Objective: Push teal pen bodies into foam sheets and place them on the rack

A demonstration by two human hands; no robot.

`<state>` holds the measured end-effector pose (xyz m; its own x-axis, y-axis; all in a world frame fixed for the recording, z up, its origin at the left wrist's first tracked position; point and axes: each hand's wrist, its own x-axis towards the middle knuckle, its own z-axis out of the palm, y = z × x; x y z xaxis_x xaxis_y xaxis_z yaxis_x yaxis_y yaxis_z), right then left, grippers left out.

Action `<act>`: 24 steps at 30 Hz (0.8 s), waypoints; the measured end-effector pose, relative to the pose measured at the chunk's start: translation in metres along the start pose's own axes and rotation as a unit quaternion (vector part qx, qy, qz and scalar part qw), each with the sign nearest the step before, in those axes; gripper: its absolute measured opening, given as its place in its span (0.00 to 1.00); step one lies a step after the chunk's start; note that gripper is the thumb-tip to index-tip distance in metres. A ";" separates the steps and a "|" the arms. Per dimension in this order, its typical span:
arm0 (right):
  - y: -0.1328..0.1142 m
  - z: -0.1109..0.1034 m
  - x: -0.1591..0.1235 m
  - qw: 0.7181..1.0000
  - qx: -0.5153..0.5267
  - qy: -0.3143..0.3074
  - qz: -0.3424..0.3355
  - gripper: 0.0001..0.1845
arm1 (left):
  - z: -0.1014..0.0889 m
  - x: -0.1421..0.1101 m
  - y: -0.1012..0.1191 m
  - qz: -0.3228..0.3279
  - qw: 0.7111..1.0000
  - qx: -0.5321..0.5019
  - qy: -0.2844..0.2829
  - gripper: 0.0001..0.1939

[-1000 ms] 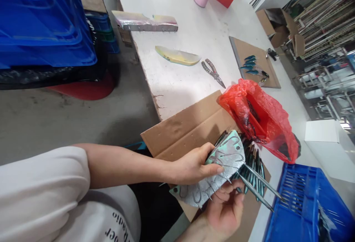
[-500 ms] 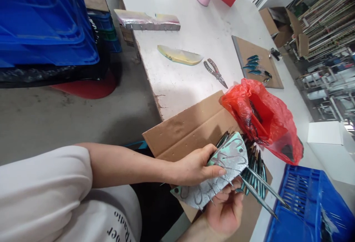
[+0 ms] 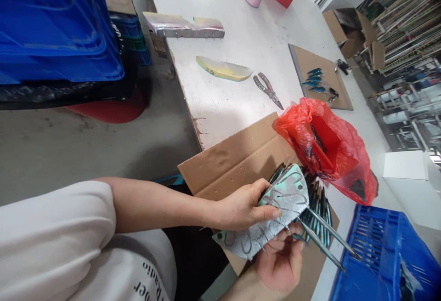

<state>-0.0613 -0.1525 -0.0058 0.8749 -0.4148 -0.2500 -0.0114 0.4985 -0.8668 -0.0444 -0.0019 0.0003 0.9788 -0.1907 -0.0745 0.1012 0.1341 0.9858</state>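
Left hand [image 3: 241, 209] gripping silvery plate [image 3: 289, 200], right hand [image 3: 279, 264] part-hidden beneath, its hold unclear

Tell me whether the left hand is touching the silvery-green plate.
Touching. The head view shows it plainly: the left hand grips the silvery-green plate, its thumb lying across the face.

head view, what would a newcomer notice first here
Probably the crumpled red bag, the brightest thing, right of the picture's middle. Next would come the silvery-green plate with hook-like wires, gripped by the left hand, and the two pointed rods jutting beyond it toward the blue crate at lower right. The stacked blue bins also stand out, filling the upper left corner.
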 end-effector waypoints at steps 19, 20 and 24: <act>-0.001 0.010 -0.015 0.993 -0.048 0.042 -0.098 0.12 | -0.001 -0.002 0.003 0.001 1.000 -0.009 0.004 0.16; -0.001 0.011 -0.016 0.992 -0.055 0.047 -0.106 0.12 | -0.001 -0.002 0.003 0.000 1.000 -0.010 0.004 0.16; -0.001 0.013 -0.016 0.995 -0.034 0.048 -0.076 0.11 | -0.001 -0.002 0.003 -0.001 1.000 -0.009 0.001 0.16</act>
<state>-0.0692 -0.1365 0.0049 0.8186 -0.5540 -0.1518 0.0812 0.3732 -0.9242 -0.0460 -0.0003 0.0034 0.9789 -0.1897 -0.0758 0.1053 0.1506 0.9830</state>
